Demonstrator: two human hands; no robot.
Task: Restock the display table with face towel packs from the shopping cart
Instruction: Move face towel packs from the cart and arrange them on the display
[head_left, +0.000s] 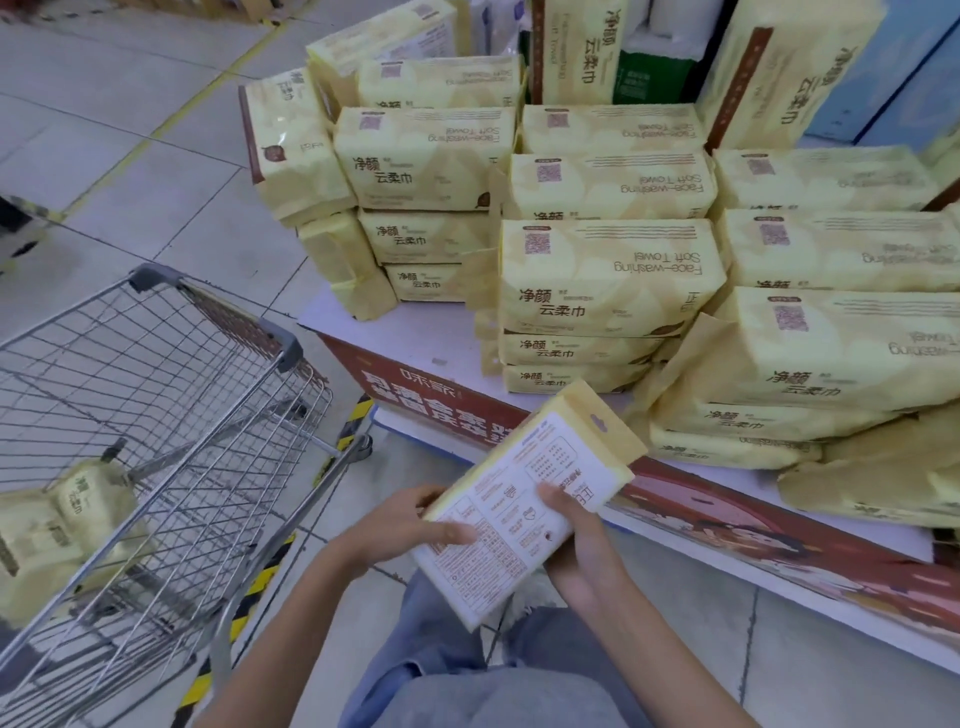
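**Towel pack gripped in both hands before the table**

Held one face towel pack (524, 519) in both hands, low above grey trousers (467, 691), just short of the near edge of the display table (426, 332). Gripped by the left hand (415, 525) at the pack's left side, thumb pressed across the white printed back, fingers curled round the edge. Clasped by the right hand (576, 540) at the right side, fingers curled over the edge onto the printed face. Tilted, with the yellow hang-tab end pointing up toward the table, not touching it. Piled on the table beyond: many pale yellow stacked packs (608, 280), several high, most flat, a few on edge at the far left. Parked to the left, just beside the table's corner: a wire shopping cart (289, 349), with a few spare packs (78, 514) lying low in the basket. Underfoot: pale tiled floor (156, 171).
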